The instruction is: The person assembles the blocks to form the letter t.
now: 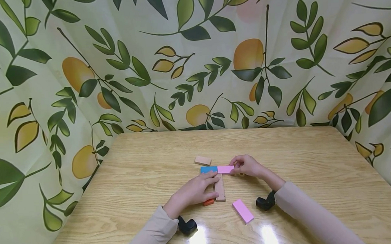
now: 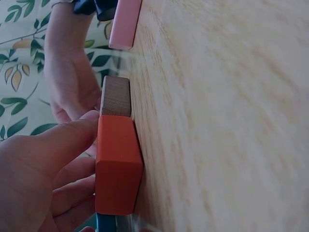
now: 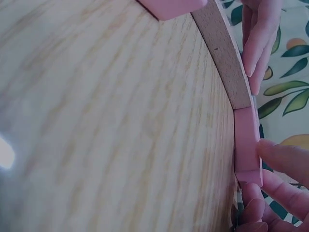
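Note:
Flat wooden blocks lie together on the table. My left hand (image 1: 193,190) rests over them with its fingers extended, its thumb by the near end of the plain wood block (image 1: 220,190). Much of an orange block (image 2: 118,164) is hidden under that hand in the head view. A blue block (image 1: 207,169) sits at the fingertips, end to end with a pink block (image 1: 224,169). At the pink block's right end, my right hand (image 1: 248,166) pinches it with thumb and fingers. The plain wood block runs toward me from where blue and pink meet.
Behind the blue block lies another plain wood block (image 1: 202,160). A second pink block (image 1: 242,211) lies apart, nearer me. The wooden table (image 1: 150,151) has a leaf-printed cloth (image 1: 180,100) standing along its far edge and sides.

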Available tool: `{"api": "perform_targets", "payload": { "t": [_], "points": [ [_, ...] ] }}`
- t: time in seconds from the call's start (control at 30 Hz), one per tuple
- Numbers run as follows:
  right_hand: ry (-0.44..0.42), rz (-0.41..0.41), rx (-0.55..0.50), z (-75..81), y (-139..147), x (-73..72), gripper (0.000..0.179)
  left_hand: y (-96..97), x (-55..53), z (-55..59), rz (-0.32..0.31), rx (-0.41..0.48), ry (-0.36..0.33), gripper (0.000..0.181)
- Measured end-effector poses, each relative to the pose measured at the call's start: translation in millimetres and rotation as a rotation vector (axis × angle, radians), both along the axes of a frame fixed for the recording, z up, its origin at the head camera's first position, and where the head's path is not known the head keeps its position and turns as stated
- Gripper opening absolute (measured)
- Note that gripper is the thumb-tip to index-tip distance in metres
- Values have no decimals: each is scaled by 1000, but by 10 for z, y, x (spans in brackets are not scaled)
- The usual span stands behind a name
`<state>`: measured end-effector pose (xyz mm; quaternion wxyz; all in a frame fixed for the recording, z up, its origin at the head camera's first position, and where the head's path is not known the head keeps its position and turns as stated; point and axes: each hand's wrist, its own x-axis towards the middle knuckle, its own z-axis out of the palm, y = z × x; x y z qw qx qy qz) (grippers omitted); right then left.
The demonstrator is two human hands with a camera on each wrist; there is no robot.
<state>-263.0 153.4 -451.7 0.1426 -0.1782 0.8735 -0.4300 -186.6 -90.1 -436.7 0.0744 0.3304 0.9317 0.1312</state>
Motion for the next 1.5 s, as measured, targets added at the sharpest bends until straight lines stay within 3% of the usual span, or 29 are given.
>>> {"api": "perform_targets", "payload": {
  "t": [1.5],
  "points": [
    [66, -26, 101, 213, -120, -184, 27, -10, -9, -16, -15, 7, 11, 55]
  ]
}}
